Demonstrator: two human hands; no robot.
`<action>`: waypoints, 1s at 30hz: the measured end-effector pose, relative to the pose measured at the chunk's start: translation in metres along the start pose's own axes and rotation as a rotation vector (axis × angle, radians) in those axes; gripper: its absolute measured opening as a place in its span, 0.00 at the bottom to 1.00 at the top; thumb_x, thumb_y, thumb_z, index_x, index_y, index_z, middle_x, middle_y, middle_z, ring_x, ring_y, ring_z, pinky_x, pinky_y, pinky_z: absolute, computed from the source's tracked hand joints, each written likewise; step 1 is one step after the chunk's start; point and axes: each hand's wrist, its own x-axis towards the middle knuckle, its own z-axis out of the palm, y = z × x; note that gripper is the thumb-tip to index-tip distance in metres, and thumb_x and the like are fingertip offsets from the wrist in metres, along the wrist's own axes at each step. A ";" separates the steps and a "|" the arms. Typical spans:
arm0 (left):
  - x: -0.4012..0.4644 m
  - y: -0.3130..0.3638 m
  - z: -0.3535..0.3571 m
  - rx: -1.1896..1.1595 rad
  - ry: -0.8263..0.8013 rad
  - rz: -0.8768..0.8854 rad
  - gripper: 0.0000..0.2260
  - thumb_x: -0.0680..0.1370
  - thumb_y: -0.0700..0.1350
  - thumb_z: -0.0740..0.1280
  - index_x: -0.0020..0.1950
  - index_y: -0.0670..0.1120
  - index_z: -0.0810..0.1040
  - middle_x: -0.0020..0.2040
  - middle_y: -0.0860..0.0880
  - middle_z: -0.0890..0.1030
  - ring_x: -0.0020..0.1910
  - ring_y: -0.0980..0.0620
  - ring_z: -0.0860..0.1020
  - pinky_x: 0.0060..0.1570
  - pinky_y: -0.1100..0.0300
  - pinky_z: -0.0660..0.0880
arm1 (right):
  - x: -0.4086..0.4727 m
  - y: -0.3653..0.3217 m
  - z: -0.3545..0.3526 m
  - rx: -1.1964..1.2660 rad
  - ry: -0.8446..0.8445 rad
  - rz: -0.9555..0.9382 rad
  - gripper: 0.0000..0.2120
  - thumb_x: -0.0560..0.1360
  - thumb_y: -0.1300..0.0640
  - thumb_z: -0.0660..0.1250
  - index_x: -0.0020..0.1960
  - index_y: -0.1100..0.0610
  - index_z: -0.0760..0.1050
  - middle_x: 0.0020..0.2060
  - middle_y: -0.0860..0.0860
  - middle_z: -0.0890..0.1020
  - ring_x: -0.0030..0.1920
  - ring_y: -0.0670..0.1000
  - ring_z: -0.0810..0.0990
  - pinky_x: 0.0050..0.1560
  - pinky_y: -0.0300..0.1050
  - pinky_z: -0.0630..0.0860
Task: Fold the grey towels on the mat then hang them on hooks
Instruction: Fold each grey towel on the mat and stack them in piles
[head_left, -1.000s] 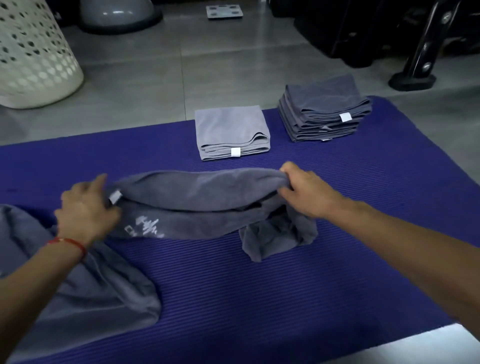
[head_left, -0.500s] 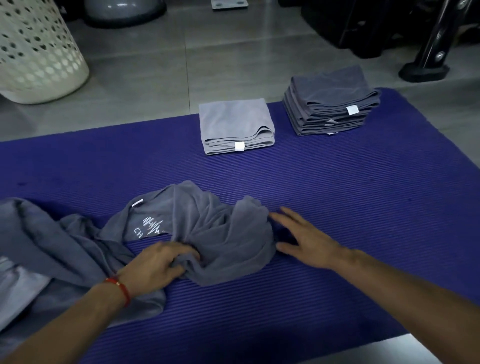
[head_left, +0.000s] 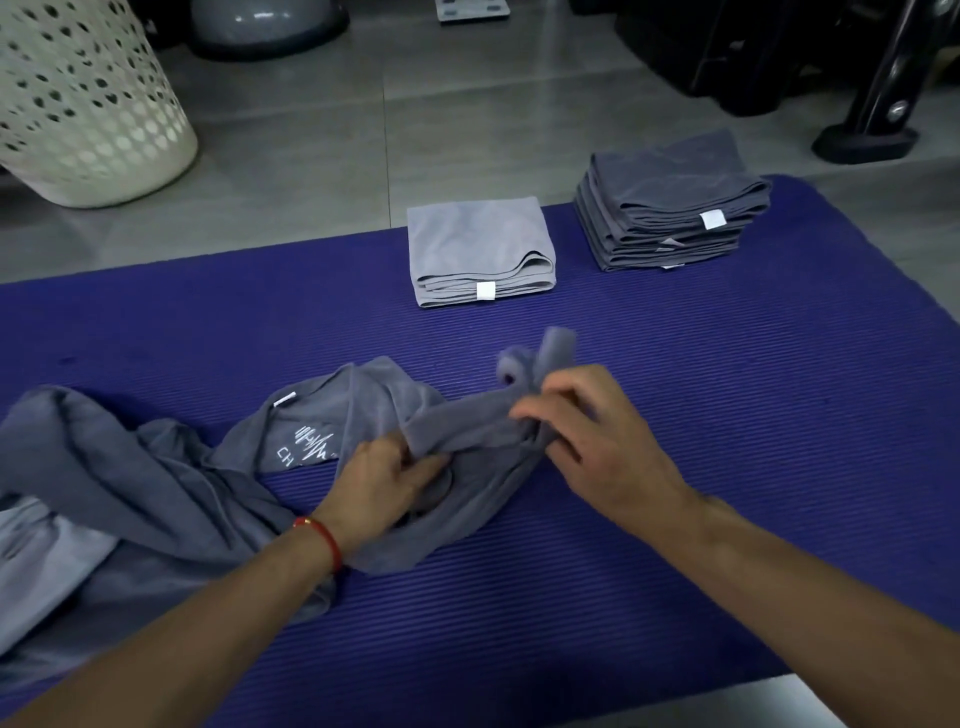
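A crumpled grey towel (head_left: 363, 410) with a white logo lies in the middle of the blue mat (head_left: 727, 415). My left hand (head_left: 387, 480) grips a bunched edge of it near the mat. My right hand (head_left: 597, 436) pinches another part of the same towel and lifts it, so a corner sticks up above the fingers. More loose grey towels (head_left: 119, 488) lie heaped at the left. At the far side of the mat sit a folded light grey towel (head_left: 478, 249) and a stack of several folded dark grey towels (head_left: 670, 202).
A cream perforated laundry basket (head_left: 78, 98) stands on the tiled floor at the far left. A black stand base (head_left: 867, 140) and dark equipment sit at the far right. A grey dome-shaped object (head_left: 265, 21) is at the back.
The towel that both hands held stretched was dropped onto the mat in a heap. Both hands have now gripped it again, and the right hand lifts one corner.
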 end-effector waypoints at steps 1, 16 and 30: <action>-0.002 0.002 0.001 0.017 0.075 0.025 0.07 0.79 0.49 0.70 0.42 0.54 0.76 0.33 0.57 0.80 0.36 0.65 0.79 0.38 0.66 0.73 | -0.009 0.007 -0.005 -0.028 0.042 0.037 0.18 0.75 0.69 0.67 0.62 0.56 0.76 0.55 0.51 0.71 0.52 0.51 0.73 0.53 0.39 0.73; -0.023 0.011 0.012 -0.115 0.072 -0.165 0.21 0.84 0.49 0.61 0.31 0.45 0.70 0.29 0.53 0.73 0.31 0.63 0.74 0.37 0.68 0.67 | -0.071 0.063 0.004 -0.105 -0.590 0.943 0.34 0.77 0.43 0.70 0.77 0.48 0.58 0.64 0.54 0.73 0.62 0.58 0.75 0.60 0.58 0.77; 0.005 -0.017 -0.037 -0.303 0.303 -0.039 0.20 0.81 0.61 0.60 0.51 0.45 0.78 0.46 0.37 0.81 0.47 0.35 0.80 0.48 0.35 0.78 | -0.104 0.066 -0.009 -0.391 -0.829 1.286 0.32 0.77 0.30 0.59 0.66 0.55 0.72 0.57 0.53 0.81 0.57 0.56 0.81 0.55 0.53 0.79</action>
